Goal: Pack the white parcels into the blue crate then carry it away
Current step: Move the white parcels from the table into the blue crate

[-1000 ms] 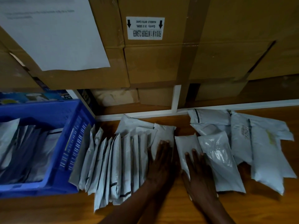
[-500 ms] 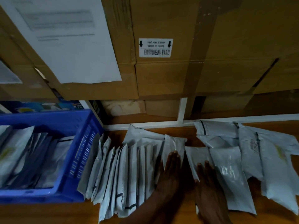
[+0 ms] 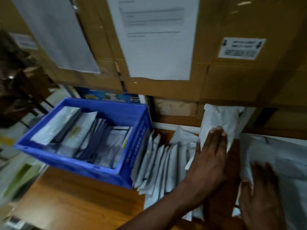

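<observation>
The blue crate (image 3: 79, 165) stands at the left of the wooden table and holds several white and grey parcels (image 3: 109, 143) on edge. A row of white parcels (image 3: 159, 166) leans against the crate's right wall. My left hand (image 3: 209, 156) presses with straight fingers on the right end of that row, against a taller white parcel (image 3: 219, 120) that stands upright. My right hand (image 3: 260, 193) rests with spread fingers on a loose pile of white parcels (image 3: 282, 155) at the right.
Stacked cardboard boxes (image 3: 232, 80) with taped paper sheets (image 3: 157, 47) form a wall right behind the table. The wooden table (image 3: 74, 196) ends just left of the crate, with floor and dark clutter beyond.
The view has swung left, so the crate sits nearer the middle. My left hand has pushed the row's end parcel upright and toward the crate. My right hand stays on the right pile.
</observation>
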